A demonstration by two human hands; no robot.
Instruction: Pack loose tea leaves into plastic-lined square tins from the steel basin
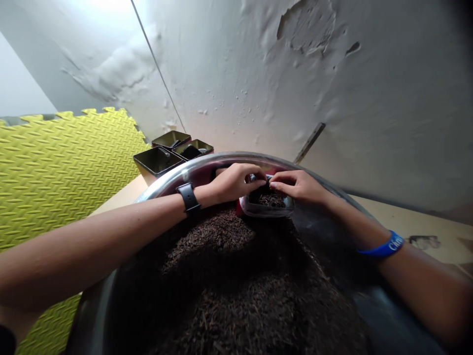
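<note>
My left hand (240, 181) and my right hand (301, 186) meet over a small container (266, 213) with a pale, clear-looking rim. Thumb and forefinger are pinched together on each hand, and the fingertips almost touch. Whatever they pinch is too small and dark to make out. Dark dried leaves (271, 199), resembling loose tea, fill the container. It sits inside a large round metal tray (254, 157), towards the far rim. More of the same dark leaves (218, 231) lie heaped in the tray, much of them in shadow. Red shows beside the container.
Several dark square tins (157, 160) stand beyond the tray at the left, with dark objects inside. Yellow foam matting (66, 167) is at the left. A peeling wall (236, 74) rises behind. A narrow flat strip (309, 143) leans there, and a pale tabletop (399, 217) extends right.
</note>
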